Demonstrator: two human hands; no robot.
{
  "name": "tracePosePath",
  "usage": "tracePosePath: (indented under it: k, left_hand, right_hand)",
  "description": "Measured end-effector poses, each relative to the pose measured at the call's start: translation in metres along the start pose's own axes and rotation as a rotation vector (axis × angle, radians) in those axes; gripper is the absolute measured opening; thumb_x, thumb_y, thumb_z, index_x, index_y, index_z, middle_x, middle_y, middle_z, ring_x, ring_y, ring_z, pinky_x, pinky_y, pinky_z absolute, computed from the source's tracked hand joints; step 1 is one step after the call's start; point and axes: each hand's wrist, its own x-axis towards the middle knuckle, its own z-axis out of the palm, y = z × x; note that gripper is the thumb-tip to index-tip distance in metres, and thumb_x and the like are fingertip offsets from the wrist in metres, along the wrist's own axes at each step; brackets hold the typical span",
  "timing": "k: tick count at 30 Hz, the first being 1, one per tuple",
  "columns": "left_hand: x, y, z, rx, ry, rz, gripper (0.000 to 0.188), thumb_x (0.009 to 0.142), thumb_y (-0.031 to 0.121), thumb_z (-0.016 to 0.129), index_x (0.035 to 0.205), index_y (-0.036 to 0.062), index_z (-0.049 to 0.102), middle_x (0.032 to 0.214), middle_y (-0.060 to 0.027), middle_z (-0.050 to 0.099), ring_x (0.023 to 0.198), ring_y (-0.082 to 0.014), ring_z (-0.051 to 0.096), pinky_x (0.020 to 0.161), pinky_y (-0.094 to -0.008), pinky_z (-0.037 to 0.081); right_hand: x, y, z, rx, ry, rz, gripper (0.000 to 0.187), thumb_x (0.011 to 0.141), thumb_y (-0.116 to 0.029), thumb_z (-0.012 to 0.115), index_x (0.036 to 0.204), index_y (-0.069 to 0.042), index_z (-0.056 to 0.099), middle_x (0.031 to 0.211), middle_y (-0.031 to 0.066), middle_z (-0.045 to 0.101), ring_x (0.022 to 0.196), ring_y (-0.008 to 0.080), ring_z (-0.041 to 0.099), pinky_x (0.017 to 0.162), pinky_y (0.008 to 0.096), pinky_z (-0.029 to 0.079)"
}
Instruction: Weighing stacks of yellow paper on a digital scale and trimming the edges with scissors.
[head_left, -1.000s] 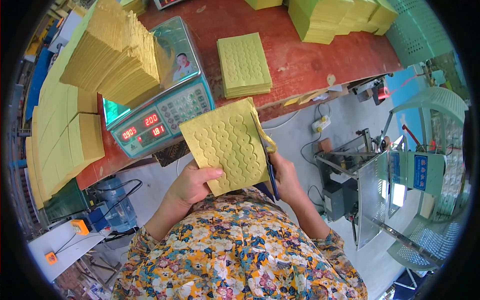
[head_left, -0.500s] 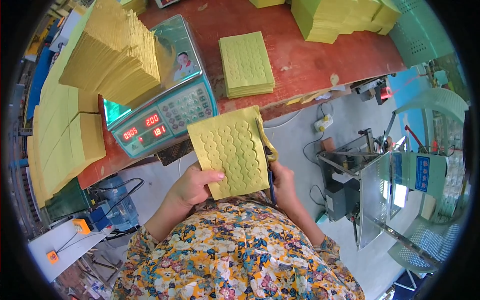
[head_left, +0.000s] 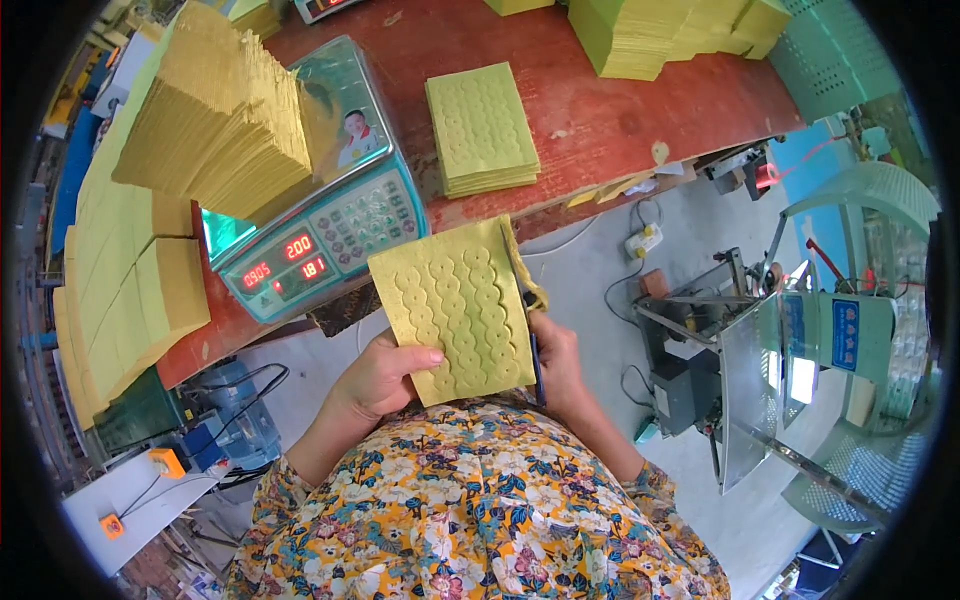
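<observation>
Yellow perforated sheets (head_left: 455, 310), a thin bundle with wavy rows of punched circles, held up at frame centre, in the air below the table (head_left: 620, 120) edge and just right of the scale. Left hand (head_left: 385, 375) grips the bundle's lower left corner, thumb across the front face, fingers behind. Right hand (head_left: 558, 362) clamps the bundle's right edge; a dark slim tool (head_left: 536, 365) runs along that edge in the same grip, can't tell what kind. A frayed yellow strip (head_left: 520, 265) hangs off the bundle's upper right edge.

Scale (head_left: 320, 235), teal with red digits lit, sits at the table's near edge, left of centre. A tall fanned stack of yellow sheets (head_left: 215, 110) rests on its pan. A small neat stack (head_left: 482, 128) lies on the red table top, upper centre, apart from the scale. More piles (head_left: 670, 30) along the top edge, and long rows of stacks (head_left: 120, 280) down the left side.

Right of frame: a metal machine (head_left: 740, 350) on the floor, green plastic basket (head_left: 850, 190) beside it. Lower frame: floral shirt (head_left: 470, 510).
</observation>
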Motion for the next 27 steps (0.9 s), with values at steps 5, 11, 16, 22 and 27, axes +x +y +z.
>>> tracePosePath:
  k: [5, 11, 16, 22, 27]
  left_hand:
    - [0.001, -0.004, -0.005, -0.024, -0.021, -0.02, 0.059, 0.085, -0.004, 0.059, 0.142, 0.0014, 0.045, 0.139, -0.0146, 0.055, 0.127, -0.029, 0.055, 0.106, -0.0461, 0.044]
    - [0.0, -0.007, -0.006, -0.041, -0.011, -0.006, 0.058, 0.085, -0.006, 0.057, 0.142, 0.002, 0.045, 0.139, -0.0142, 0.055, 0.127, -0.0284, 0.054, 0.106, -0.0454, 0.044]
    - [-0.002, -0.012, -0.007, 0.001, 0.024, -0.059, 0.057, 0.087, -0.006, 0.056, 0.142, 0.0023, 0.045, 0.139, -0.0145, 0.054, 0.127, -0.0282, 0.054, 0.106, -0.0454, 0.045]
    - [-0.005, -0.013, -0.011, -0.012, 0.03, -0.097, 0.054, 0.087, -0.006, 0.056, 0.14, -0.0006, 0.046, 0.137, -0.0154, 0.056, 0.125, -0.0281, 0.056, 0.105, -0.0448, 0.046]
    - [-0.003, -0.014, -0.01, 0.008, 0.054, -0.122, 0.054, 0.087, -0.006, 0.057, 0.14, -0.001, 0.046, 0.137, -0.0152, 0.056, 0.123, -0.0278, 0.057, 0.105, -0.0448, 0.046]
  right_hand:
    - [-0.006, -0.006, -0.001, 0.005, -0.014, 0.037, 0.041, 0.082, -0.032, 0.075, 0.079, 0.001, 0.053, 0.062, 0.0197, 0.049, 0.054, 0.0286, 0.042, 0.053, 0.038, 0.043]
    - [0.004, 0.001, -0.001, -0.068, -0.01, 0.018, 0.042, 0.083, -0.033, 0.073, 0.082, 0.002, 0.05, 0.073, 0.025, 0.053, 0.067, 0.0457, 0.051, 0.06, 0.0418, 0.045]
    - [0.012, 0.0, -0.002, -0.097, -0.019, -0.041, 0.046, 0.084, -0.039, 0.07, 0.085, 0.003, 0.05, 0.076, 0.0256, 0.053, 0.071, 0.0465, 0.053, 0.063, 0.0432, 0.045]
    - [0.003, 0.011, 0.0, -0.067, -0.028, 0.025, 0.043, 0.083, -0.034, 0.073, 0.08, 0.003, 0.05, 0.068, 0.0193, 0.048, 0.061, 0.0274, 0.047, 0.058, 0.0375, 0.043]
    - [-0.005, 0.011, 0.011, 0.1, 0.014, 0.062, 0.041, 0.082, -0.029, 0.076, 0.078, 0.002, 0.049, 0.065, 0.0127, 0.041, 0.065, 0.0118, 0.035, 0.055, 0.0333, 0.04]
